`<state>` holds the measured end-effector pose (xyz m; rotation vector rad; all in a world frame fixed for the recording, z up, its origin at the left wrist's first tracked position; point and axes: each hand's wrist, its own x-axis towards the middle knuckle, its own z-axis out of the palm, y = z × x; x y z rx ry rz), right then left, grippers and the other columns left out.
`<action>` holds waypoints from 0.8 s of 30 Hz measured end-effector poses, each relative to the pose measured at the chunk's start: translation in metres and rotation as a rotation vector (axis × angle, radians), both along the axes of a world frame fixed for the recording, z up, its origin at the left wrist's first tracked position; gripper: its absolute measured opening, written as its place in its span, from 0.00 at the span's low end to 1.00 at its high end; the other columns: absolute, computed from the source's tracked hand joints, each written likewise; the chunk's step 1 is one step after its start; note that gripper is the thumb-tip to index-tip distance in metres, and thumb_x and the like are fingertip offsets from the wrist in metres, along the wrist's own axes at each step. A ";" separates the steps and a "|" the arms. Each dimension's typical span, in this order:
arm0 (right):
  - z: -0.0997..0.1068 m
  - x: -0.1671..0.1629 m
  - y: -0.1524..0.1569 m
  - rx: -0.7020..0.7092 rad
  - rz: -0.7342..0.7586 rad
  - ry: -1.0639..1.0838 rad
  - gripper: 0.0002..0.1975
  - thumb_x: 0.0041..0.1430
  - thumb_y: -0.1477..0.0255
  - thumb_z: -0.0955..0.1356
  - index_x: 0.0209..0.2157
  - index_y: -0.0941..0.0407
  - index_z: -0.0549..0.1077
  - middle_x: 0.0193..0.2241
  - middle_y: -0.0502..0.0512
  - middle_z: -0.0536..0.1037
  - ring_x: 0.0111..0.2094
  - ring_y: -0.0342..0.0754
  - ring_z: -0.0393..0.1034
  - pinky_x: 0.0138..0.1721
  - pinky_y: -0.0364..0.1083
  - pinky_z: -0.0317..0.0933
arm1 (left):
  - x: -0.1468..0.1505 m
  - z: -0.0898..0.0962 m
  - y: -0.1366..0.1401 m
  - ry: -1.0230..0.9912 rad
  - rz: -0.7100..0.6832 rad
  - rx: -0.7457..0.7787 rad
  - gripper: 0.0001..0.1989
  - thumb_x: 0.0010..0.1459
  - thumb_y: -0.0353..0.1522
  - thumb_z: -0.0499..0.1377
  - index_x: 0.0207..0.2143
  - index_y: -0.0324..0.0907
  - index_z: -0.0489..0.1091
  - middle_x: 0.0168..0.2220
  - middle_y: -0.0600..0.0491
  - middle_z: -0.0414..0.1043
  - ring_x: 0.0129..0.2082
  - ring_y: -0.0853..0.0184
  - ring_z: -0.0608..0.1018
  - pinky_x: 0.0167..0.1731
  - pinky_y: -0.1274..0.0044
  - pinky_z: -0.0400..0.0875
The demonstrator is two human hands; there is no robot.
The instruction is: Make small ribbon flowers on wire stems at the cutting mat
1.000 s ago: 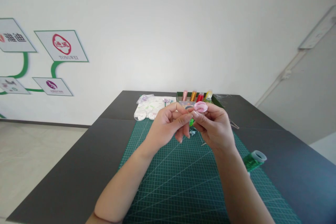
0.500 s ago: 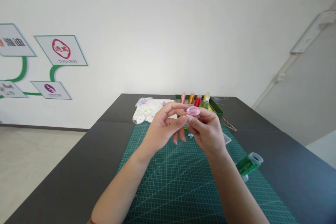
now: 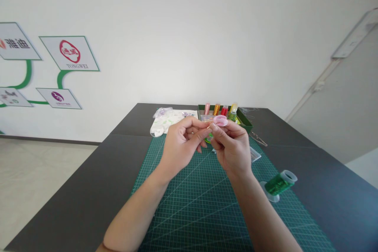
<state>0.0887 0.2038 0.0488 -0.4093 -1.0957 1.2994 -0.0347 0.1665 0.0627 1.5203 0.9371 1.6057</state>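
Observation:
In the middle of the head view, my two hands meet over a green cutting mat (image 3: 191, 204). My right hand (image 3: 232, 141) pinches a small pink petal-like loop (image 3: 220, 121) between thumb and fingers. Its oval opening faces up toward me. Thumb and forefinger of my left hand (image 3: 181, 145) are pressed together just left of the loop. A thin, light golden strand (image 3: 209, 127), perhaps the loop's wire end, shows between the fingertips of both hands. Behind the hands, a bright green round item (image 3: 208, 138) is partly hidden.
A dark green box (image 3: 245, 123) with several coloured thread spools stands at the back. Tweezers (image 3: 258, 139) lie right of it. A green thread spool (image 3: 279, 184) stands beside my right forearm. White packets (image 3: 168, 120) lie back left. A clear plastic piece (image 3: 255, 154) rests near my right wrist.
My left fingers have closed into a pinch beside the pink loop, and the lower fingers have curled in. The right hand keeps its hold. The view has shifted slightly.

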 end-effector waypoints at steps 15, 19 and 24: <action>0.005 0.029 0.005 0.093 0.083 -0.294 0.10 0.55 0.66 0.76 0.39 0.53 0.82 0.15 0.42 0.58 0.16 0.35 0.42 0.15 0.40 0.35 | -0.019 0.008 0.000 0.002 -0.141 -0.117 0.14 0.56 0.41 0.68 0.34 0.38 0.72 0.22 0.56 0.72 0.18 0.75 0.73 0.15 0.85 0.66; 0.003 0.031 0.005 0.142 0.005 -0.318 0.07 0.57 0.66 0.76 0.36 0.53 0.82 0.15 0.42 0.58 0.16 0.35 0.41 0.16 0.41 0.34 | -0.019 0.008 -0.001 0.009 -0.145 -0.132 0.14 0.57 0.40 0.67 0.34 0.38 0.72 0.21 0.57 0.71 0.17 0.76 0.72 0.15 0.85 0.66; 0.002 0.028 0.004 0.173 -0.076 -0.309 0.05 0.57 0.67 0.76 0.33 0.55 0.81 0.15 0.42 0.57 0.16 0.35 0.41 0.17 0.42 0.34 | -0.017 0.008 -0.001 0.010 -0.167 -0.134 0.14 0.57 0.40 0.67 0.35 0.38 0.72 0.24 0.55 0.74 0.18 0.76 0.73 0.15 0.85 0.67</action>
